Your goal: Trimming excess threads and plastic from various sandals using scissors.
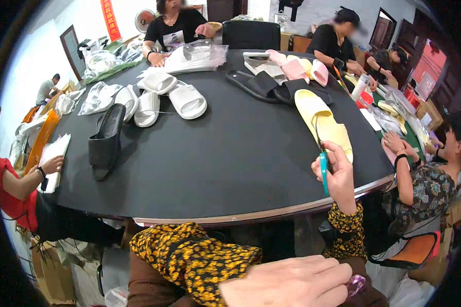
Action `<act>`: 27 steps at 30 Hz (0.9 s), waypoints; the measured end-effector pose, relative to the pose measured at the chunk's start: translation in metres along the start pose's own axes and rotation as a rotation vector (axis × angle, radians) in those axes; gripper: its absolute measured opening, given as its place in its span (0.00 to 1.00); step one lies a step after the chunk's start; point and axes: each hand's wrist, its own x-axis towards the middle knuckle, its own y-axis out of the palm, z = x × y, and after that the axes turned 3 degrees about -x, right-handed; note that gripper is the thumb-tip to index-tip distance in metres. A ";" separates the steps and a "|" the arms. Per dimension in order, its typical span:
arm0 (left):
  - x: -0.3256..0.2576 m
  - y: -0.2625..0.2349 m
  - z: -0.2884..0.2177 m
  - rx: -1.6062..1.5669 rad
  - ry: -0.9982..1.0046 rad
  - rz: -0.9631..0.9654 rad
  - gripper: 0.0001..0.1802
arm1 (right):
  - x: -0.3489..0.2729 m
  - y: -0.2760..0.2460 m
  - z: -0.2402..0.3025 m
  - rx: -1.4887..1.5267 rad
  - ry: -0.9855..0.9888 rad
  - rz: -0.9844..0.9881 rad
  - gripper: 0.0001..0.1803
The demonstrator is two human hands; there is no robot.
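Observation:
My right hand (337,176) is closed round a slim tool with a teal handle (323,171). Its thin dark tip points up and lies over a yellow slide sandal (312,106) at the table's right side. A second yellow sandal (337,135) lies against that one, right by my fingers. Low in the picture, over my lap, my left hand (297,281) shows its back, with the fingers pressed together and bent. A bit of purple checked material (356,285) shows just past its fingertips. The palm is hidden, so what lies in it cannot be made out.
Around the dark table (205,163) several people sit at work. Black slides (261,87) and pink slides (294,69) lie beyond the yellow pair. White slides (187,101) and a black one (107,140) are on the left. Wrapped white footwear (194,59) lies at the far edge.

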 end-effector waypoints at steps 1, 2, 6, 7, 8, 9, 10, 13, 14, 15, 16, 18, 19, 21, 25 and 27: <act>0.001 -0.005 -0.002 0.043 0.005 -0.005 0.09 | 0.001 0.002 0.004 -0.012 -0.005 0.027 0.23; 0.001 -0.007 -0.002 0.035 0.007 0.002 0.09 | 0.003 0.003 0.008 -0.024 -0.010 0.054 0.23; -0.002 -0.024 0.003 0.007 0.071 0.035 0.09 | 0.009 0.009 0.016 -0.151 -0.141 0.086 0.23; -0.009 -0.026 0.003 0.007 0.078 -0.021 0.09 | 0.012 0.013 0.018 -0.151 -0.143 0.084 0.23; -0.015 -0.030 0.002 0.008 0.085 -0.077 0.08 | 0.016 0.018 0.020 -0.137 -0.163 0.111 0.23; -0.021 -0.036 0.003 0.033 0.119 -0.074 0.06 | 0.018 0.019 0.024 -0.133 -0.176 0.136 0.23; -0.025 -0.041 -0.004 -0.022 0.047 -0.057 0.06 | 0.019 0.020 0.026 -0.143 -0.172 0.135 0.23; -0.038 -0.050 -0.003 -0.033 0.053 -0.023 0.06 | 0.031 0.022 0.036 -0.130 -0.171 0.184 0.23; -0.041 -0.048 -0.003 -0.057 0.008 -0.038 0.06 | 0.037 0.020 0.043 -0.167 -0.207 0.183 0.23; -0.044 -0.047 -0.005 -0.073 -0.046 -0.054 0.06 | 0.044 0.019 0.050 -0.213 -0.232 0.192 0.22; -0.044 -0.047 -0.007 -0.065 -0.052 -0.066 0.06 | 0.049 0.015 0.059 -0.260 -0.257 0.199 0.22; -0.045 -0.047 -0.008 -0.180 -0.136 0.124 0.06 | 0.055 0.009 0.082 -0.203 -0.149 0.243 0.22; -0.047 -0.047 -0.009 -0.172 -0.142 0.116 0.06 | 0.056 0.006 0.095 -0.329 -0.173 0.274 0.22; -0.056 -0.043 -0.010 -0.233 -0.185 0.187 0.07 | 0.059 -0.003 0.108 -0.421 -0.148 0.331 0.23; -0.050 -0.056 -0.012 -0.276 -0.205 0.261 0.08 | 0.061 -0.011 0.134 -0.425 -0.099 0.317 0.23; -0.047 -0.057 -0.005 -0.377 -0.160 0.138 0.08 | 0.064 -0.015 0.142 -0.449 -0.140 0.302 0.22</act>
